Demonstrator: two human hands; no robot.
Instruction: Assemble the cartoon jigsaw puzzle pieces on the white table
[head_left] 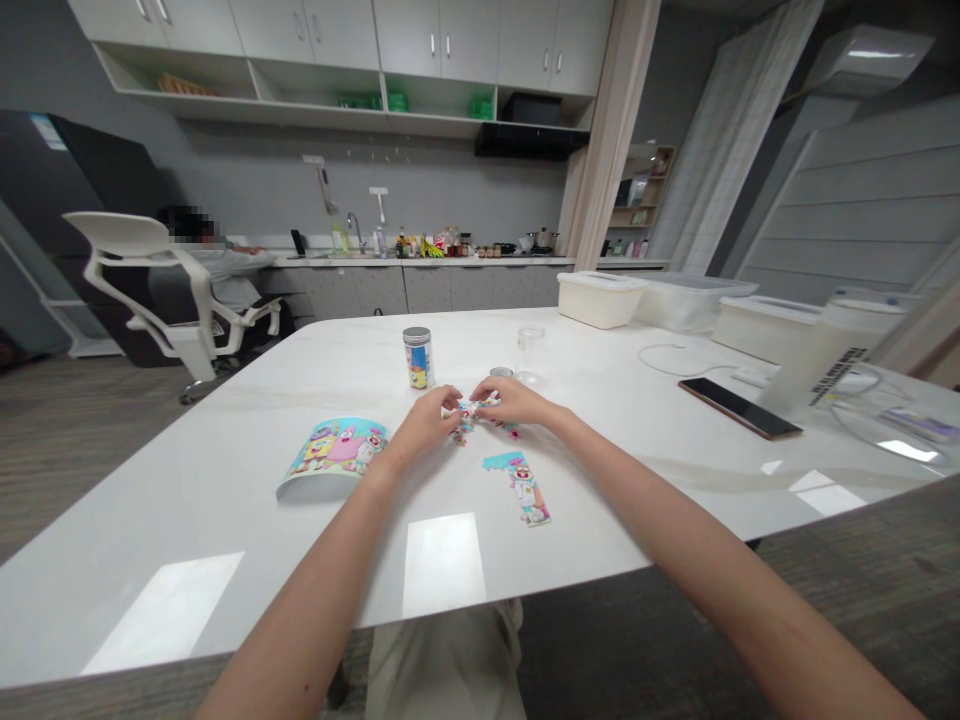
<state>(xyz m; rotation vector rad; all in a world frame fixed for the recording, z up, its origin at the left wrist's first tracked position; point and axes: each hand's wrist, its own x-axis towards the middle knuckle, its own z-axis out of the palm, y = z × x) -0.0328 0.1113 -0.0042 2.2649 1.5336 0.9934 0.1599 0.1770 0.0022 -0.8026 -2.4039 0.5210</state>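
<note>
A small heap of jigsaw puzzle pieces (463, 428) lies on the white table between my hands. My left hand (426, 425) is at the heap's left side, fingers curled and closed on pieces. From the right, my right hand (519, 402) reaches in, its thumb and fingers also closed on pieces. Exactly which pieces each hand holds is too small to tell. Nearer to me lies a joined section of the puzzle (529, 490), with a blue strip on top and a cartoon figure down its right side. A curved cartoon picture sheet (337, 448) lies left of my left forearm.
Behind my hands stand a lidded jar with cartoon print (418, 358), a clear open jar (531, 352) and a metal lid (501, 373). At right are a phone (739, 407), a tumbler (832, 350), cables and storage boxes (600, 300). A person (232, 280) sits at the far counter.
</note>
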